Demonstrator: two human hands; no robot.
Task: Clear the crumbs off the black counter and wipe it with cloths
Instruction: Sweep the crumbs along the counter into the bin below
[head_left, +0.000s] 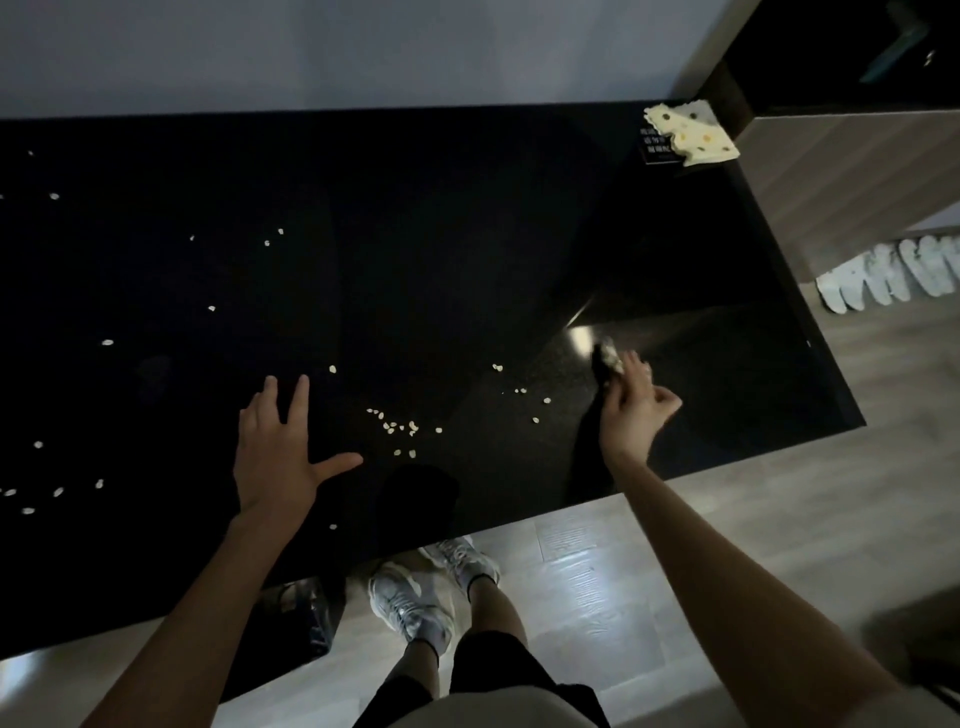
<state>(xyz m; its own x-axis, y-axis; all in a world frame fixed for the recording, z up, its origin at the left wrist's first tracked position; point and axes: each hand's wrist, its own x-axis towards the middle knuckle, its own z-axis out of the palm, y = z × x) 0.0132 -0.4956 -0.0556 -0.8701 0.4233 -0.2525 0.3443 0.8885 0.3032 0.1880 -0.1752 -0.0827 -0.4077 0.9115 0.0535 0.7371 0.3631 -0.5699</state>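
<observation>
1. Shoes (415, 603) stand on the floor at the near edge of the black tabletop (467, 218).
2. Left hand (278, 447) lies flat on the tabletop, fingers spread wide, holding nothing.
3. Right hand (631, 410) hovers over the near right part, fingers curled about something small and dark with a pale patch; it is blurred, so I cannot tell what it is, perhaps a cloth or a few gathered crumbs.
4. Crumbs (400, 428) lie thickest between the two hands, with more scattered far to the left and a few near the right hand.
5. Judged by look, the crumbs are light, dry and loose: they would skid on the glossy surface, so sweeping them with the edge of a hand into a cupped palm at the near edge should serve better than pinching each.
6. Spotted cloth (691, 135) lies at the far right corner, overhanging the edge; it looks soft and limp, best taken by a bunched fold.
</observation>
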